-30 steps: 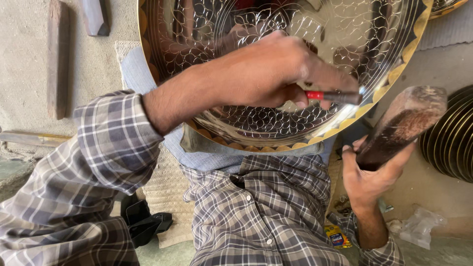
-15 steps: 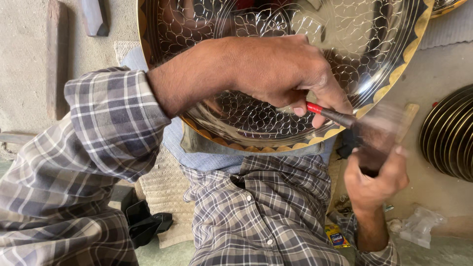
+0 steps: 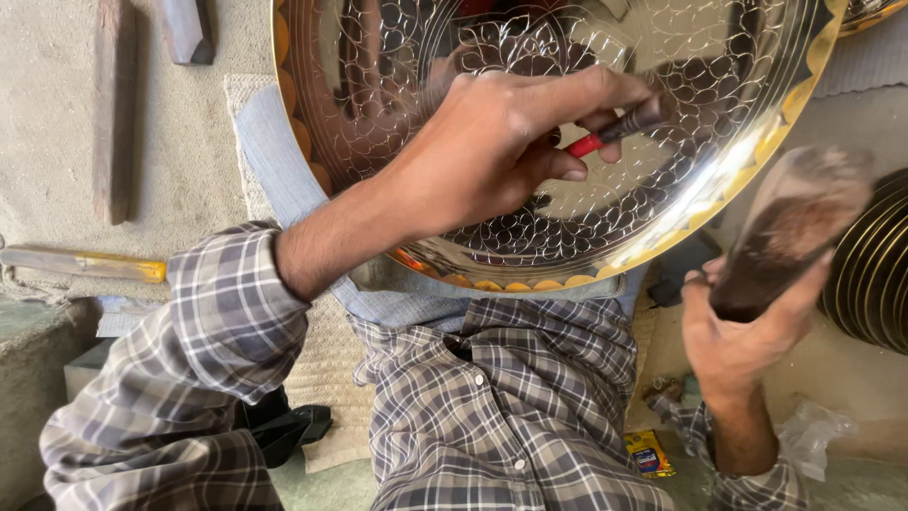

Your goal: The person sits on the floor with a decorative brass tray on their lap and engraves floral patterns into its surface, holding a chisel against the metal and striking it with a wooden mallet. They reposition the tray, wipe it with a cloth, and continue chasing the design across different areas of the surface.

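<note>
While most of the brass tray (image 3: 757, 142) is engraved, left hand (image 3: 492, 151) grips chisel (image 3: 619, 128), right hand (image 3: 747, 331) grips mallet (image 3: 785, 232); near band plain.

A bare concrete floor (image 3: 57, 114) takes bright daylight from above. Left of the fingers lie 2 wooden blocks (image 3: 113, 104), with a woven mat (image 3: 326, 350) below; to the right stand stacked dark ringed dishes (image 3: 875, 274).

We see a large metal dish (image 3: 662, 218), mirror-glossy, engraved with fine scale patterns, its rim brass-toned. Our checked shirt (image 3: 501, 416) is soft woven cloth. The mallet (image 3: 790, 232) looks like dark worn wood; the floor (image 3: 57, 114) is rough and matt.
</note>
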Motion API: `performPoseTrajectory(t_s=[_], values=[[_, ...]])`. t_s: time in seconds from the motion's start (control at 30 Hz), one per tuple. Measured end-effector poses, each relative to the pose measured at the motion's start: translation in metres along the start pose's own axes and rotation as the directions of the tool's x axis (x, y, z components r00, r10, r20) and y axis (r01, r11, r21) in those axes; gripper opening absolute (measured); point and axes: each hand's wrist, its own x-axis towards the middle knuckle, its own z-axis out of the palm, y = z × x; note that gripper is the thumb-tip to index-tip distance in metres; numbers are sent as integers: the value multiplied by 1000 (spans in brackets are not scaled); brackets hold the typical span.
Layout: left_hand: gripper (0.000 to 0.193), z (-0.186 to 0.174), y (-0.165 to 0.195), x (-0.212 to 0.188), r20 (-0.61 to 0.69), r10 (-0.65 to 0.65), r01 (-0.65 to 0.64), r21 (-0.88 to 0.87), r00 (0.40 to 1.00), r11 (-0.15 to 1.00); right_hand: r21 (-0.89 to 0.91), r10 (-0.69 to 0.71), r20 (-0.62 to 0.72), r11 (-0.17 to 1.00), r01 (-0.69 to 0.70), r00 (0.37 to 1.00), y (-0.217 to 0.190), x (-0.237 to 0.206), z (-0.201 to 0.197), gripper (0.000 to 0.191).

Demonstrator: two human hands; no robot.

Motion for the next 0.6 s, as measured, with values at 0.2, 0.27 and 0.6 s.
performPoseTrajectory(t_s=[0.2,0.27,0.6], values=[[58,-5,2,-8,6,67,-67,24,998,997,3,1,20,1000,-1,1000,-2,26,-32,81],[58,-4,1,-7,42,40,-41,12,998,999,-27,8,60,1000,-7,998,-9,40,-42,72],[44,25,14,-28,-268,-104,134,97,958,986,18,-57,422,998,54,905,-26,129,-61,43]])
